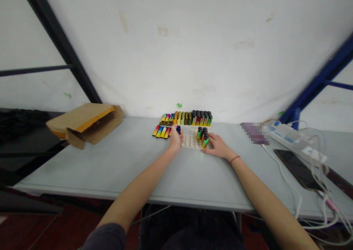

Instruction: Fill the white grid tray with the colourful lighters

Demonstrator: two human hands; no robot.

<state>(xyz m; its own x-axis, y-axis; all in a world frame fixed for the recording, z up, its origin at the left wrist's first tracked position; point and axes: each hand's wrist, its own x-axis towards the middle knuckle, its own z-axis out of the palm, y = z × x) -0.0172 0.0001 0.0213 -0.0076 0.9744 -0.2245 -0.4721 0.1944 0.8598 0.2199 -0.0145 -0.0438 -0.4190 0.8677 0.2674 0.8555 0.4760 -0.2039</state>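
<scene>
My left hand [175,141] is closed around a lighter with a dark blue end [178,129], held at the left end of a white tray [190,143] with rows of round holes. Several multicoloured lighters with black tops [204,141] stand upright at the tray's right end. Against that end lies my right hand [218,147], fingers stretched out and nothing gripped. Left of my left hand, a row of bright lighters [161,132] lies flat on the table. Behind the tray, a block of black-topped lighters [202,118] stands upright beside rows of yellow and brown lighters [182,118].
The grey table [132,158] runs along a white wall. An opened cardboard box [85,121] lies at the left. On the right are a black phone [298,169], a power strip [298,141] and tangled white cables [296,194]. Metal posts rise at both sides.
</scene>
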